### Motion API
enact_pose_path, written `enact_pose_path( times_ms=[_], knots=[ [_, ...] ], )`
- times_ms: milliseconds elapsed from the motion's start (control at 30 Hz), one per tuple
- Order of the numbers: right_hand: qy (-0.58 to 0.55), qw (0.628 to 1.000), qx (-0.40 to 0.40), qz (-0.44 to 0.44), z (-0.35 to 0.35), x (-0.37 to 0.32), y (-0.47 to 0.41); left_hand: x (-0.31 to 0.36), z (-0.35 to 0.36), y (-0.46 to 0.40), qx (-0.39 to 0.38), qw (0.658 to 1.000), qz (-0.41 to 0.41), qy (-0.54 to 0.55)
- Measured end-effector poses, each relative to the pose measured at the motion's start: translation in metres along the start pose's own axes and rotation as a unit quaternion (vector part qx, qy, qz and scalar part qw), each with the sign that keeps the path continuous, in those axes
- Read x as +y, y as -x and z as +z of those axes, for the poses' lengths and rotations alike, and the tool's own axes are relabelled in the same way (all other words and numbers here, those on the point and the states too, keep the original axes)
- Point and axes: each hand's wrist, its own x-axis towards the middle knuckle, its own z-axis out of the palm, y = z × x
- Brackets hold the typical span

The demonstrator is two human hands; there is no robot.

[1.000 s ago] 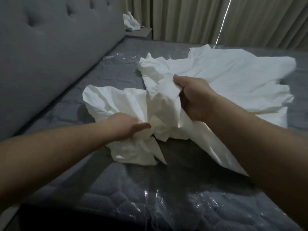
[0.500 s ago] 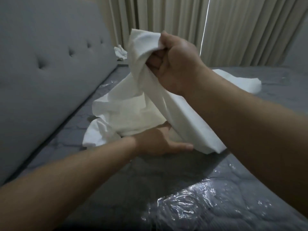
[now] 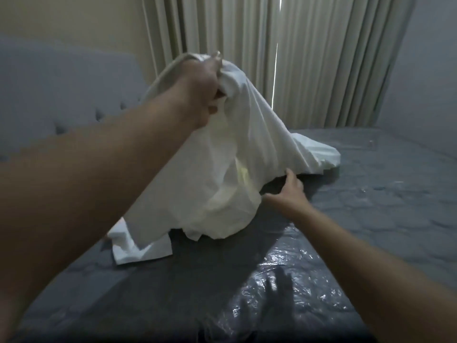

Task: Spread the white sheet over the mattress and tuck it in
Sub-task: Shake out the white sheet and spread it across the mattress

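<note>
White cotton bunched high — the sheet (image 3: 237, 154) hangs in a soft, creased tent from the left hand (image 3: 200, 95), whose fingers are curled tight round a gathered top fold, and it drapes down onto the mattress (image 3: 371, 209) below that fist. Folds fall smooth on the side toward the curtains, lumpier and rounder in the bulge nearest the right hand (image 3: 286, 191). That right hand is low, fingers loosely spread and holding nothing, its fingertips right at the sheet's lower hem; whether they touch the cloth, hard to say. One flat corner of the sheet lies on the mattress under the left forearm, and a long tail trails away beyond the right hand. Grey quilted mattress, wrapped in shiny crinkled plastic that glints nearest the camera under the right forearm. To the right of the right hand, a broad bare stretch of mattress runs to the wall. Left of the left hand stands a grey tufted headboard (image 3: 61, 95); beyond both hands, pale pleated curtains (image 3: 309, 58).
</note>
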Motion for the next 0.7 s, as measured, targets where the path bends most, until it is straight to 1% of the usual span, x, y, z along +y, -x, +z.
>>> enact_pose_path(
  times_ms=[33,100,167,233,267,333,367,400,433,533,567,633,700],
  knots=[
    [-0.003,1.0,-0.001,0.007,0.009,0.006,0.001,0.017,0.001,0.0,0.004,1.0,0.024,0.014],
    [-0.056,0.998,0.013,0.023,0.022,0.004,-0.001,0.046,0.001,0.005,-0.003,0.997,0.058,0.046],
    [-0.093,0.994,0.036,0.04,0.032,-0.01,-0.007,0.067,0.0,0.011,-0.015,0.993,0.085,0.075],
    [-0.097,0.992,0.062,0.043,0.037,-0.029,-0.012,0.082,-0.003,0.018,-0.027,0.989,0.109,0.092],
    [-0.08,0.993,0.071,0.039,0.038,-0.039,-0.016,0.086,-0.006,0.021,-0.035,0.988,0.115,0.1],
    [0.017,0.997,0.075,-0.003,0.039,-0.053,-0.024,0.09,-0.014,0.022,-0.045,0.986,0.117,0.106],
    [0.046,0.996,0.073,-0.022,0.036,-0.057,-0.028,0.09,-0.019,0.022,-0.042,0.987,0.115,0.104],
    [0.01,0.997,0.08,-0.022,0.033,-0.06,-0.032,0.09,-0.025,0.021,-0.032,0.988,0.115,0.101],
    [-0.049,0.996,0.081,-0.006,0.028,-0.06,-0.038,0.089,-0.032,0.019,-0.017,0.988,0.117,0.098],
    [-0.2,0.976,0.081,0.039,-0.004,-0.061,-0.046,0.084,-0.054,0.008,0.031,0.99,0.118,0.078],
    [-0.237,0.967,0.068,0.054,-0.02,-0.067,-0.041,0.083,-0.061,0.004,0.042,0.99,0.112,0.08],
    [-0.265,0.962,0.021,0.063,-0.054,-0.079,-0.031,0.08,-0.072,-0.004,0.056,0.988,0.103,0.098],
    [-0.218,0.976,-0.018,0.023,-0.08,-0.087,-0.022,0.08,-0.071,-0.009,0.055,0.987,0.1,0.117]
  ],
)
